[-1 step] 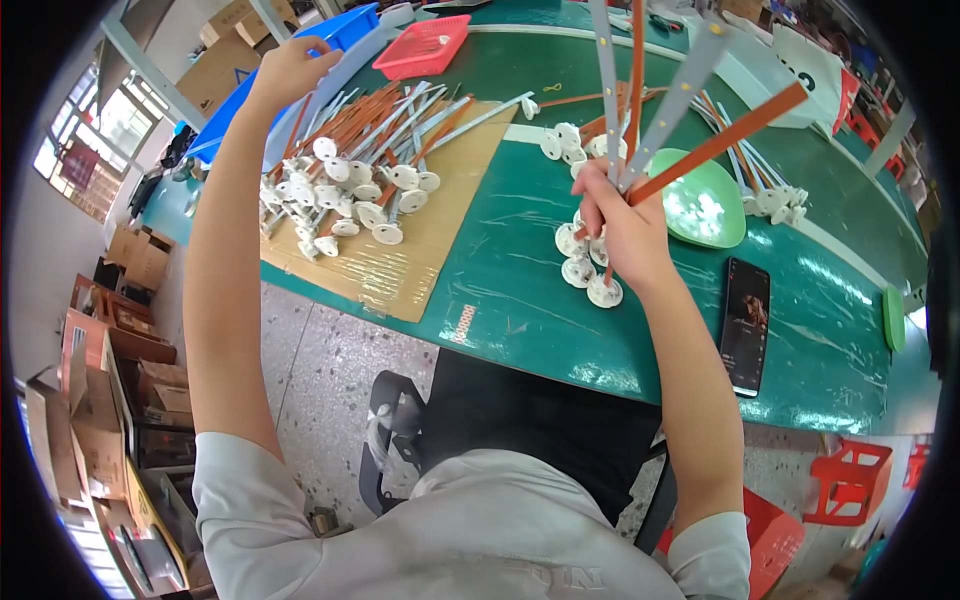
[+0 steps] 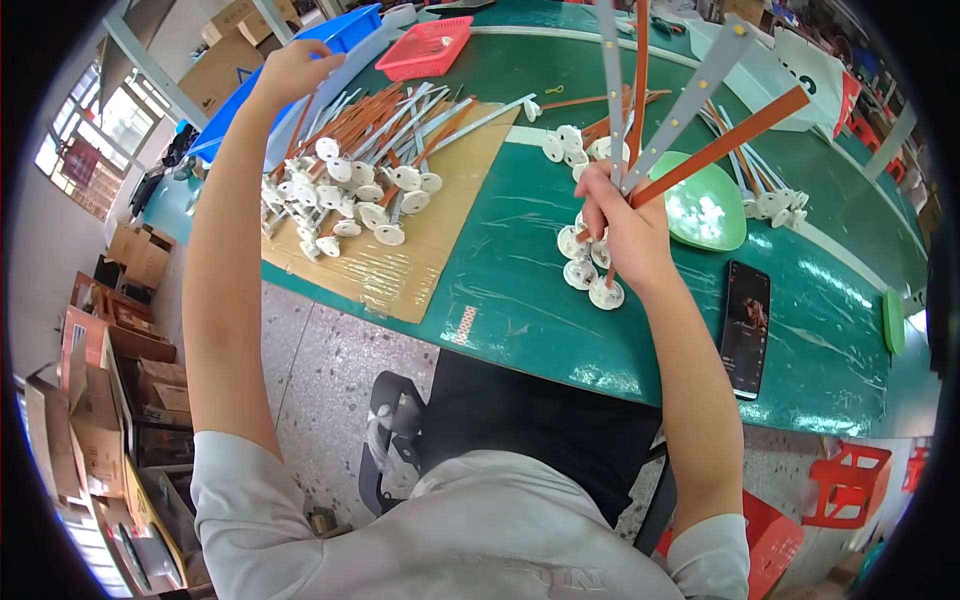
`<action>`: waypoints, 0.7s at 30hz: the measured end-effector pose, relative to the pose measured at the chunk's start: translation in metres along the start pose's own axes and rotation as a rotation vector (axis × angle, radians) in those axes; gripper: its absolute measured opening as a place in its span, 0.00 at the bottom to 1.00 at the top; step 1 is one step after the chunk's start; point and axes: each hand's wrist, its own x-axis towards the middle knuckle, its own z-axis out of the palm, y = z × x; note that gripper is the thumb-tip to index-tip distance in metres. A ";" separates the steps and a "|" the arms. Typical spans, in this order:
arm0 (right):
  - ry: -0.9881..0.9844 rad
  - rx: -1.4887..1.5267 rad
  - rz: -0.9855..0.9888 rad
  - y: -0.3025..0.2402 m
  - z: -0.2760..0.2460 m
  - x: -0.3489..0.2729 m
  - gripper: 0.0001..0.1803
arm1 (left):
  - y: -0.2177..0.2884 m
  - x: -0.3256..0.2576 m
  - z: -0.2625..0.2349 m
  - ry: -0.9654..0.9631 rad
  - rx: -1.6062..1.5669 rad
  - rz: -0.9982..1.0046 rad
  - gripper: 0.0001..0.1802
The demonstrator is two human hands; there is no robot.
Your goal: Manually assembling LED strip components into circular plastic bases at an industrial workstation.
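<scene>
Bench (image 2: pixel 520 310): glossy green top. On the bench: cardboard sheet (image 2: pixel 455 190), matt with shiny patches; discs (image 2: pixel 606 295), smooth, plastic-looking; bowl (image 2: pixel 682 205), glossy plastic; phone (image 2: pixel 745 335), glossy dark screen; basket (image 2: pixel 420 66), perforated plastic.

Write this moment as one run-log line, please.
Left hand: raised near blue bin, grip unclear | Right hand: gripping orange and silver-grey strips with white disc ends | Cardboard sheet: pile of similar strips

The top edge crops strips (image 2: pixel 613 90) above the right grip (image 2: pixel 632 225), and whether the left grip (image 2: pixel 290 73) holds anything seems unclear.
</scene>
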 end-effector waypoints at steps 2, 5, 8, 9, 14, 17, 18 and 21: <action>-0.014 -0.004 0.006 -0.001 0.003 0.002 0.14 | -0.014 0.001 0.008 -0.040 0.177 0.028 0.29; -0.021 -0.025 0.007 0.000 0.004 0.001 0.14 | -0.023 0.001 0.033 -0.226 0.375 0.027 0.37; -0.020 0.016 0.031 -0.003 0.004 -0.001 0.13 | -0.033 -0.006 0.056 -0.267 0.383 -0.015 0.46; 0.003 0.006 0.041 0.000 -0.002 -0.001 0.13 | -0.027 0.000 0.068 -0.280 0.372 0.006 0.46; -0.067 0.099 -0.033 0.010 0.010 0.005 0.12 | -0.134 0.018 0.083 -0.447 0.183 -0.058 0.50; 0.001 -0.042 -0.035 0.004 -0.002 0.007 0.13 | -0.104 0.029 0.096 -0.259 0.384 -0.031 0.34; -0.010 -0.032 -0.055 0.005 -0.002 0.007 0.13 | -0.099 0.029 0.093 -0.271 0.379 -0.035 0.33; -0.028 -0.061 -0.043 0.004 0.000 0.010 0.13 | -0.105 0.035 0.104 -0.246 0.407 0.006 0.32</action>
